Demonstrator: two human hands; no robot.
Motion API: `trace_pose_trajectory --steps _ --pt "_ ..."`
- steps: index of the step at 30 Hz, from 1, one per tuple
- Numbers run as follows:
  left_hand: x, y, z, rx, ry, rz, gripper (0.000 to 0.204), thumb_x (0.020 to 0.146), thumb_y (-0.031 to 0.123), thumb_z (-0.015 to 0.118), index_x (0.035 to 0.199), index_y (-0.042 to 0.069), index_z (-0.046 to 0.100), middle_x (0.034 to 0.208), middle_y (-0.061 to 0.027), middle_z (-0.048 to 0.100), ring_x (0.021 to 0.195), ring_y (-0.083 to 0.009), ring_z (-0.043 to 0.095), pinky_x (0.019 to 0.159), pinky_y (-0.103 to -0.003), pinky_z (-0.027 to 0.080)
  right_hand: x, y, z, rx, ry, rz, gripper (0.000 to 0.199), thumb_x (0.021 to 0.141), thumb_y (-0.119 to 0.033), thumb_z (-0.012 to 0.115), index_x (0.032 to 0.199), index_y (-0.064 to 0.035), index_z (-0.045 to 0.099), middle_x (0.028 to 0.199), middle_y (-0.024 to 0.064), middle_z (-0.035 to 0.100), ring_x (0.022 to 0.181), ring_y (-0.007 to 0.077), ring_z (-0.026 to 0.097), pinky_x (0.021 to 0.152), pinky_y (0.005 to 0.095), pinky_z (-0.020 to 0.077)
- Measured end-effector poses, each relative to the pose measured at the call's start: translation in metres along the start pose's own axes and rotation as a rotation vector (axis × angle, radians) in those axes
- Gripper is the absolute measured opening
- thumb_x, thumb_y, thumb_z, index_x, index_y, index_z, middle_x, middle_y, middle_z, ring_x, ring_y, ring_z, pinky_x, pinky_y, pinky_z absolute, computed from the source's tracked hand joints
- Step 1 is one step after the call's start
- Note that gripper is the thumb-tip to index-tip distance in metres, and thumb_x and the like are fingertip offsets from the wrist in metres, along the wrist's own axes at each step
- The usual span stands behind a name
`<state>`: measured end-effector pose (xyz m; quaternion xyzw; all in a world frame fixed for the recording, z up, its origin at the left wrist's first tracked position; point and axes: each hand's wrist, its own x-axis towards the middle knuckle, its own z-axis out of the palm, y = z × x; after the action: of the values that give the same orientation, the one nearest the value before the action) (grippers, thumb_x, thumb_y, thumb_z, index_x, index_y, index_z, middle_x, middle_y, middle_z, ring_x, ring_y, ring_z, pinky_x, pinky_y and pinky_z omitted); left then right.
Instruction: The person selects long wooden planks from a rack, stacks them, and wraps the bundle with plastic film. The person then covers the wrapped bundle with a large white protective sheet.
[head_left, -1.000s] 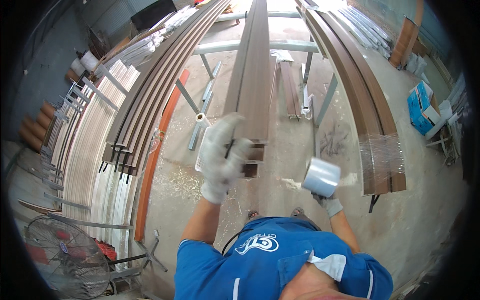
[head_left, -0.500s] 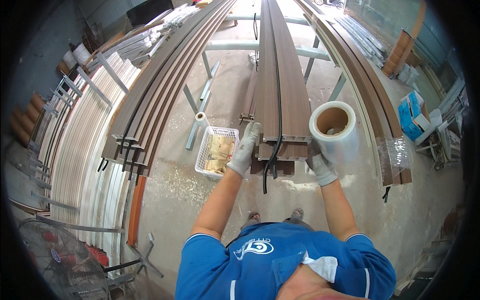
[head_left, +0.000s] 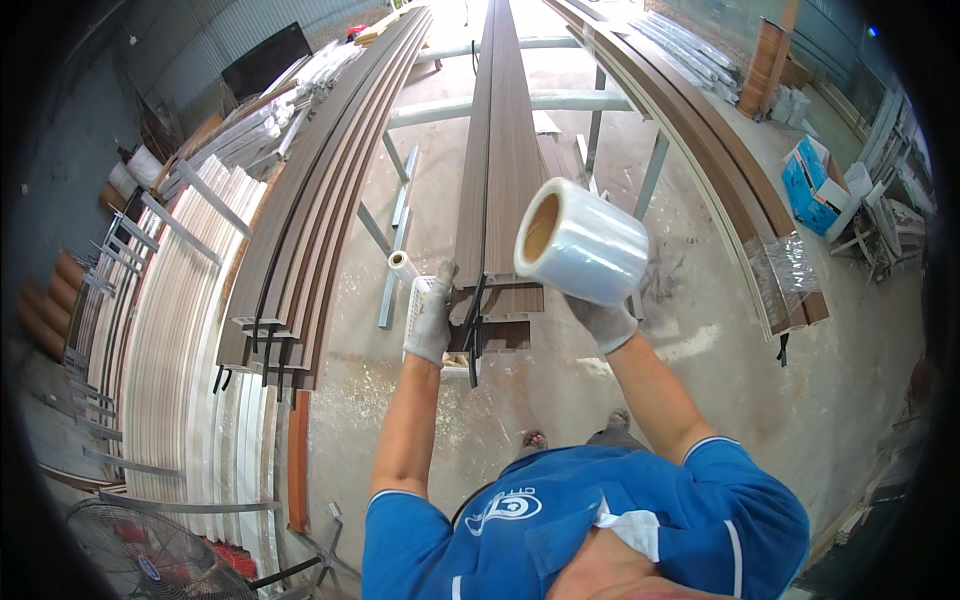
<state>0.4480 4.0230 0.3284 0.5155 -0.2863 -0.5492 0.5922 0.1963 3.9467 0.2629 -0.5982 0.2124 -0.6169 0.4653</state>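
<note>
A stack of long brown profiles [head_left: 513, 240] runs away from me in the middle, with dark strips [head_left: 478, 330] hanging from its near end. My gloved left hand [head_left: 431, 325] is closed against the left side of that end, with part of the fingers hidden. Right of the stack, my gloved right hand [head_left: 606, 325] grips a large roll of clear stretch film [head_left: 595, 245] from below. The roll is tilted, and its brown core opening faces left. Behind my left hand stands a white plastic basket [head_left: 416, 300], partly covered by it.
More brown profiles lie at left [head_left: 330, 210] and right [head_left: 730, 210], the right bundle wrapped in film near its end. A small film roll [head_left: 402, 265] stands by the basket. Pale strips [head_left: 180, 330] fill the left side, near a fan [head_left: 150, 550]. A blue carton [head_left: 812, 185] sits at right.
The film roll has come up and left in my right hand, tilting from nearly upright onto its side. My left hand stays beside the stack's end. The whole view has shifted.
</note>
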Motion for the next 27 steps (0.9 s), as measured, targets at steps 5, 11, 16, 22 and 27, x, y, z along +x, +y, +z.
trace_pose_trajectory --steps 5,11,16,22,27 --pt "0.018 -0.004 -0.019 0.051 -0.18 -0.005 0.075 0.097 0.062 0.06 0.141 0.002 0.052 0.133 -0.0124 0.06 0.117 -0.0204 0.059 0.097 -0.036 0.05 0.068 -0.092 0.033 0.358 -0.314 0.247 0.05 0.098 -0.023 0.067 0.142 -0.002 0.054 0.137 0.0099 0.06 0.131 0.0231 0.054 0.107 0.0354 0.0473" --pt "0.029 -0.016 -0.01 -0.064 -0.307 0.038 0.075 0.1 0.057 0.056 0.15 0.001 0.045 0.145 -0.0151 0.053 0.132 -0.022 0.053 0.106 -0.037 0.047 0.093 -0.103 0.08 -0.319 -0.455 -0.018 0.032 0.089 -0.022 0.074 0.114 -0.0012 0.071 0.117 0.0116 0.069 0.108 0.0234 0.067 0.097 0.0364 0.0514" --pt "0.03 -0.027 -0.005 -0.1 -0.298 0.043 0.069 0.102 0.052 0.056 0.149 0.003 0.046 0.144 -0.0133 0.055 0.129 -0.0214 0.055 0.105 -0.037 0.049 0.083 -0.092 0.067 -0.293 -0.426 0.138 0.027 0.091 -0.02 0.074 0.11 -0.0013 0.071 0.106 0.0092 0.071 0.097 0.0195 0.068 0.087 0.033 0.0536" --pt "0.029 -0.047 0.0 -0.161 -0.289 0.042 0.061 0.103 0.047 0.055 0.148 0.005 0.047 0.142 -0.011 0.056 0.126 -0.0206 0.057 0.102 -0.036 0.052 0.079 -0.095 0.053 -0.329 -0.453 0.076 0.018 0.091 -0.005 0.071 0.108 0.0022 0.071 0.108 0.0105 0.072 0.099 0.0169 0.068 0.089 0.0308 0.0535" --pt "0.016 -0.082 0.005 -0.298 -0.311 0.068 0.055 0.105 0.042 0.054 0.147 0.007 0.047 0.14 -0.0092 0.057 0.123 -0.02 0.059 0.101 -0.036 0.054 0.075 -0.102 0.036 -0.357 -0.451 -0.139 0.022 0.089 -0.018 0.071 0.102 0.0 0.073 0.105 0.0147 0.074 0.101 0.0274 0.07 0.091 0.0392 0.0519"
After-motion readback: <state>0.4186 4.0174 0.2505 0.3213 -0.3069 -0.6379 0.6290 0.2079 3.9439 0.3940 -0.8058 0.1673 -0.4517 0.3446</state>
